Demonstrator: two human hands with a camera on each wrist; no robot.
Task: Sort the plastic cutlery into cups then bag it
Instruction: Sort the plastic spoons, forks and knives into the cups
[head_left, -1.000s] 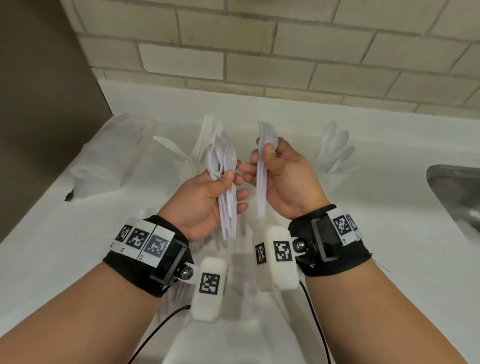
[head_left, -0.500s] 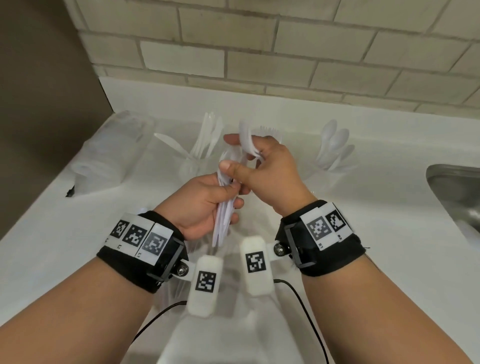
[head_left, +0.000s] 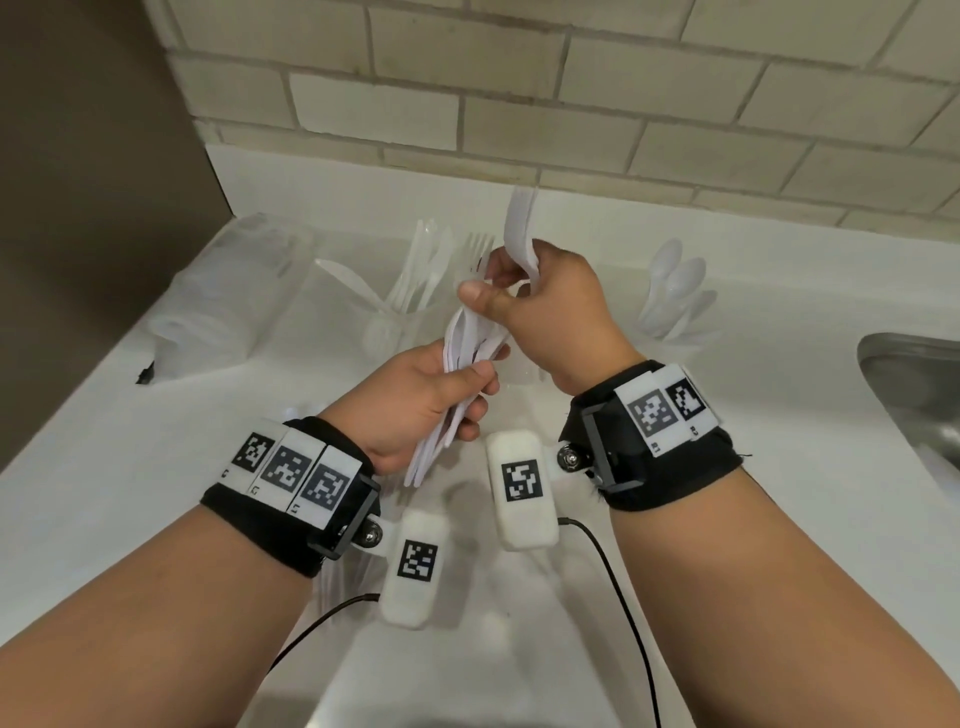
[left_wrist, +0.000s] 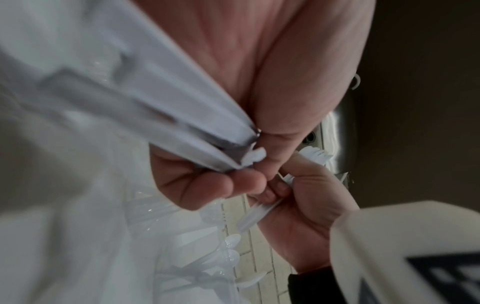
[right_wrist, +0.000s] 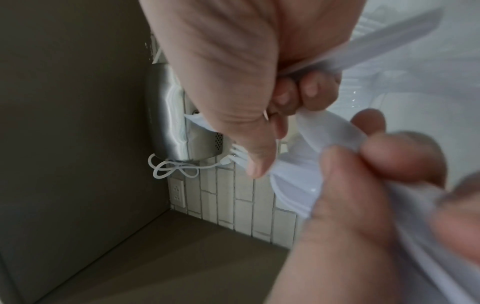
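Note:
My left hand (head_left: 475, 397) grips a bundle of white plastic spoons (head_left: 467, 348) by the handles, bowls up and tilted right. In the left wrist view the bundle's handles (left_wrist: 182, 123) run out of the left fingers (left_wrist: 207, 185). Just above, my right hand (head_left: 506, 291) holds a few white cutlery pieces (head_left: 519, 228) with one end sticking up, and its thumb touches the top of the bundle. The right wrist view shows these pieces (right_wrist: 389, 41) in the curled fingers, beside the spoon bowls (right_wrist: 311, 164). Their type is unclear.
On the white counter (head_left: 156, 467) behind the hands stand a clear cup of knives and forks (head_left: 410, 291) and a cup of spoons (head_left: 675, 296) at right. A clear plastic bag (head_left: 208, 301) lies at left. A steel sink (head_left: 914, 395) is at right, a brick wall behind.
The right hand swung its pieces over so they point up, and moved left onto the bundle. The left hand tilted the spoon bundle to the right and lowered it a little.

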